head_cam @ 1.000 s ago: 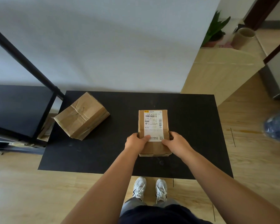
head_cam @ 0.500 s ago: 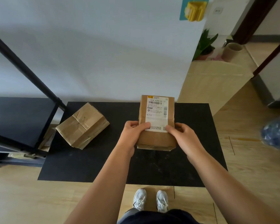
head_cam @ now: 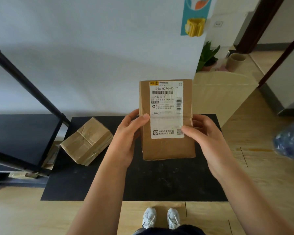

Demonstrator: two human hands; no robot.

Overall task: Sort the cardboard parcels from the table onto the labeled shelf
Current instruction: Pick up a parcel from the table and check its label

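The parcel [head_cam: 166, 119] has come up off the black table [head_cam: 159, 180] since a second ago, when it lay flat under both hands; now it is held upright between them, its white shipping label [head_cam: 166, 110] turned toward the face; I judge the pickup done and the reading of the label in hand, so the choice of shelf place comes next. The left hand [head_cam: 126, 138] curls round the parcel's left edge, thumb pressed on the front beside the label, fingers hidden behind; the right hand [head_cam: 204, 134] grips the right edge likewise, thumb lying across the label's lower corner; both are half closed and grasping, not clenched. Below the hands lies the table; left of the left hand, a second cardboard parcel [head_cam: 87, 141] rests tilted on the table, untouched. Further left stands the black shelf [head_cam: 20, 133], well apart from the hands; its labels cannot be seen from here.
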